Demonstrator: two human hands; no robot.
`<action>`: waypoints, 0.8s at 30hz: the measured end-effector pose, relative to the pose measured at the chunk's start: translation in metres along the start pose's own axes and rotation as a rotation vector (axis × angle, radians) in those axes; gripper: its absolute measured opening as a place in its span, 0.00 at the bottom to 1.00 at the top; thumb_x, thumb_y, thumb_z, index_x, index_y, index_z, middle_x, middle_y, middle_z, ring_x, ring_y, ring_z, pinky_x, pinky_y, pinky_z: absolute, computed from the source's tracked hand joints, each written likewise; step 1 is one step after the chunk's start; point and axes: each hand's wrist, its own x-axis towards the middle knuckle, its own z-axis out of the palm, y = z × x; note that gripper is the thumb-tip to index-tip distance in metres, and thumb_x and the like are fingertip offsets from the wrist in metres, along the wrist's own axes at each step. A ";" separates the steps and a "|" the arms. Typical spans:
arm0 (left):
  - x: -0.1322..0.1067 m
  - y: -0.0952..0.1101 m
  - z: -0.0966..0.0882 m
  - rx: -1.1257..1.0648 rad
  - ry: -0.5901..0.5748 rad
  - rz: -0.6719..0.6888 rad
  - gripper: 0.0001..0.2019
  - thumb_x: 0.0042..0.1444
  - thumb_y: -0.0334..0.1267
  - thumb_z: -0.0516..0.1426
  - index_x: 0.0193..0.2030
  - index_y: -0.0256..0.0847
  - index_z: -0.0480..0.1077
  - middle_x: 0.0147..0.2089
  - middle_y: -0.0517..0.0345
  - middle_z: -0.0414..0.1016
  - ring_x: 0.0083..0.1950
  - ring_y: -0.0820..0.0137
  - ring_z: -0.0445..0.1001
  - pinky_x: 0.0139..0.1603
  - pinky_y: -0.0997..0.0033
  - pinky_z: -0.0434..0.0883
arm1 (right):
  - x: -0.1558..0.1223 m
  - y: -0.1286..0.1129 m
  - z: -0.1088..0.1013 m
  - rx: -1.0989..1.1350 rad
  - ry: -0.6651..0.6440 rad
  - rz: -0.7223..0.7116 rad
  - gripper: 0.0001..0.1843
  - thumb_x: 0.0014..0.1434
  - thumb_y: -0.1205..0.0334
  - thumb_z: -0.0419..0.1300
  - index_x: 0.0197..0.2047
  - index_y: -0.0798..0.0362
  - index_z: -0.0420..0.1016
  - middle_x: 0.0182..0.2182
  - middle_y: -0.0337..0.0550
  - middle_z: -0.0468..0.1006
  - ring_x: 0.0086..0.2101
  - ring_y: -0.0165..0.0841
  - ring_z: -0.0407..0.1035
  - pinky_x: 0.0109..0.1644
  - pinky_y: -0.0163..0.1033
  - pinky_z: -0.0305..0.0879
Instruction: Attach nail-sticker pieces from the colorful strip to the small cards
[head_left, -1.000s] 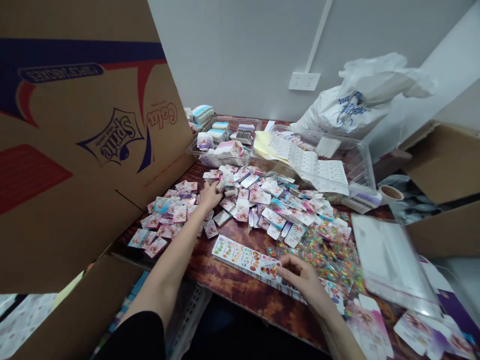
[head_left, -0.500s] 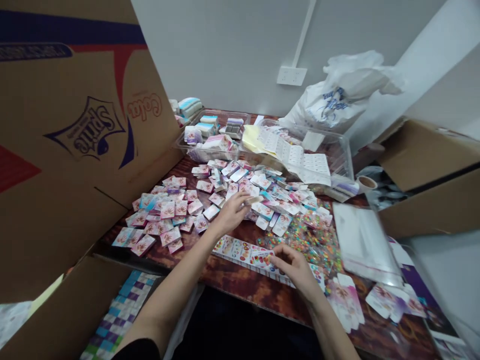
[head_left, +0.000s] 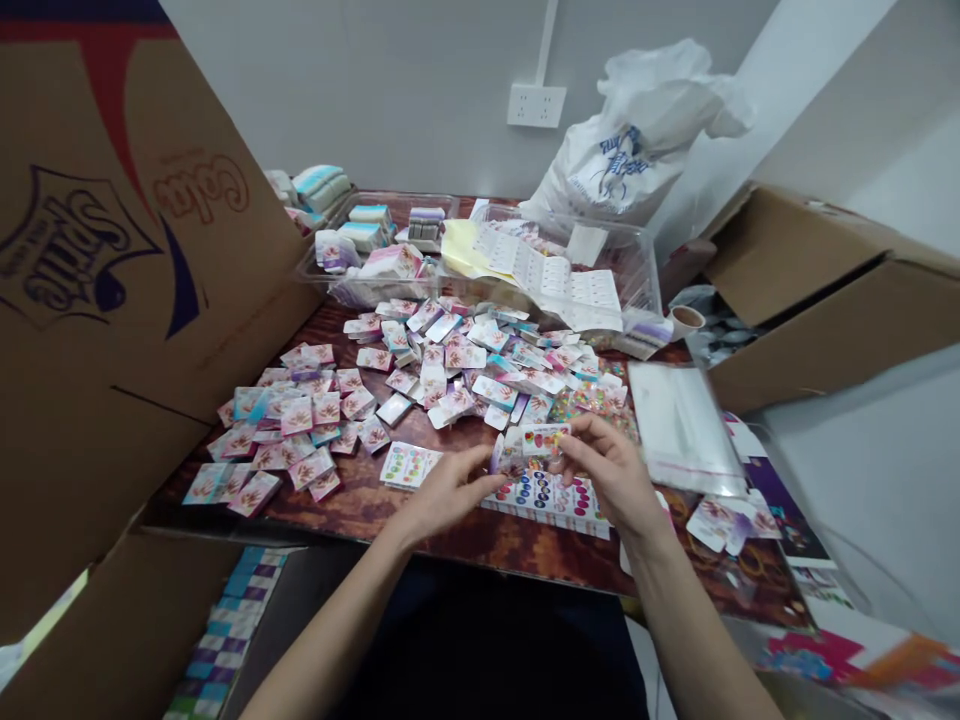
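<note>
My left hand (head_left: pixel 450 492) pinches a small printed box (head_left: pixel 507 452), held a little above the table. Close to it, my right hand (head_left: pixel 613 470) grips a small card (head_left: pixel 544 439) printed with colourful nail-like designs. The card's left end meets the box; whether it is inside cannot be made out. Below both hands lies a row of stacked printed cards (head_left: pixel 551 497), partly hidden by my fingers. Its left end shows as more cards (head_left: pixel 409 465) beside my left hand. Ahead spreads a heap of small boxes (head_left: pixel 465 356) with flaps open.
Further small boxes (head_left: pixel 296 413) lie on the left, near a tall cardboard box (head_left: pixel 82 330). Clear plastic trays (head_left: pixel 651 268) hold bundles and sheets at the back. Clear bags (head_left: pixel 686 425) lie on the right, with loose box blanks (head_left: pixel 724 520) in front of them.
My left hand has come back from the heap with a small box. My right hand has lifted a card off the row, and the hands have come together. The view has shifted right.
</note>
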 end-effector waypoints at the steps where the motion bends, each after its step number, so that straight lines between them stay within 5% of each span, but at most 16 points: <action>1: -0.001 -0.002 0.005 -0.133 -0.015 -0.013 0.19 0.60 0.46 0.55 0.54 0.39 0.71 0.47 0.50 0.75 0.44 0.62 0.74 0.45 0.63 0.72 | -0.001 0.004 0.005 0.054 -0.008 0.030 0.13 0.53 0.54 0.67 0.35 0.50 0.70 0.22 0.36 0.75 0.23 0.31 0.72 0.21 0.31 0.65; 5: -0.002 -0.013 0.027 -0.623 -0.014 -0.084 0.23 0.60 0.48 0.55 0.59 0.39 0.67 0.50 0.46 0.74 0.41 0.65 0.76 0.40 0.65 0.74 | -0.007 0.023 0.024 0.202 0.013 0.074 0.15 0.51 0.53 0.69 0.34 0.51 0.69 0.28 0.38 0.77 0.27 0.31 0.75 0.25 0.31 0.70; 9: -0.003 -0.022 0.033 -0.751 0.063 -0.115 0.26 0.57 0.47 0.59 0.60 0.38 0.66 0.47 0.47 0.74 0.38 0.67 0.75 0.40 0.67 0.73 | -0.011 0.031 0.027 0.211 -0.010 0.067 0.12 0.52 0.56 0.68 0.34 0.52 0.71 0.28 0.36 0.76 0.25 0.27 0.72 0.29 0.31 0.70; 17: -0.008 -0.027 0.013 0.157 0.304 0.108 0.21 0.53 0.33 0.61 0.55 0.42 0.70 0.49 0.52 0.67 0.42 0.69 0.70 0.43 0.68 0.71 | -0.012 0.010 0.001 0.119 0.104 0.028 0.13 0.49 0.56 0.70 0.32 0.51 0.72 0.24 0.34 0.73 0.23 0.27 0.68 0.26 0.31 0.65; 24: -0.014 -0.021 0.018 0.469 0.315 0.237 0.22 0.57 0.26 0.55 0.59 0.41 0.63 0.53 0.47 0.64 0.54 0.62 0.68 0.54 0.60 0.68 | -0.007 0.023 0.001 -0.270 -0.014 0.038 0.13 0.52 0.53 0.65 0.28 0.52 0.69 0.21 0.35 0.69 0.22 0.29 0.63 0.25 0.34 0.59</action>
